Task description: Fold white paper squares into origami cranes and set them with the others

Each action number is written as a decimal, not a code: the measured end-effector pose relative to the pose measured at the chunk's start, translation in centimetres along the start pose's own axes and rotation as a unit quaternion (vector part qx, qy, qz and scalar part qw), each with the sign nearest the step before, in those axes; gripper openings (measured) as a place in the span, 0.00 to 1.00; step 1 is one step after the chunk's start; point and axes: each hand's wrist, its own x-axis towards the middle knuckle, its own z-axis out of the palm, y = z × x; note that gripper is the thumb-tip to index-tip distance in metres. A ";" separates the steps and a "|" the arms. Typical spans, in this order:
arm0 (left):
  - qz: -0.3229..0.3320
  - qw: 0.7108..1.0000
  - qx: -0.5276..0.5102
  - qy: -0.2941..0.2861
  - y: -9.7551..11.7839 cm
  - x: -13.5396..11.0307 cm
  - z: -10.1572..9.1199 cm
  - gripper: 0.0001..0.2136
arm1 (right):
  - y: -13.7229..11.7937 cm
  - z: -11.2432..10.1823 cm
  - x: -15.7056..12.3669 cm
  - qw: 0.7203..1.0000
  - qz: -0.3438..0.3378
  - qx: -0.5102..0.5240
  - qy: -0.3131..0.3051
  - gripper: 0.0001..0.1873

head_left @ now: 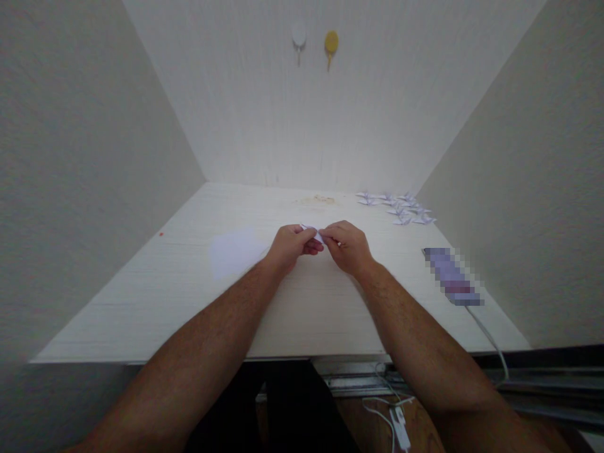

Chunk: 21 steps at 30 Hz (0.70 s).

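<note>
Just above the middle of the white table [302, 308], a small piece of folded white paper [309, 228] is held between my two hands. My left hand [291, 244] is closed on its left side, thumb on top and fingers curled underneath. On the right side, my right hand [348, 244] pinches the paper between thumb and forefinger. Much of the paper is hidden by the fingers, so its full shape does not show. White paper sheets [236, 248] lie flat to the left of my left hand.
Several folded paper cranes [399, 207] stand at the back right. A phone-like device [450, 277], blurred out, lies on the right with a white cable [488, 336] running over the table edge. Walls enclose three sides. A power strip [399, 428] lies below on the floor.
</note>
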 end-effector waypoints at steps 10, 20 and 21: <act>0.008 1.000 -0.012 0.017 -0.2 0.2 -0.3 0.09 | 0.1 0.5 -0.2 1.000 -0.003 -0.015 -0.021 0.15; 0.026 1.000 -0.008 0.010 -0.1 0.1 -0.3 0.10 | -0.6 0.6 0.6 0.936 0.288 0.196 0.051 0.08; 0.030 1.000 -0.006 0.004 -0.1 0.1 -0.4 0.11 | -0.6 0.6 0.7 0.927 0.308 0.212 0.038 0.09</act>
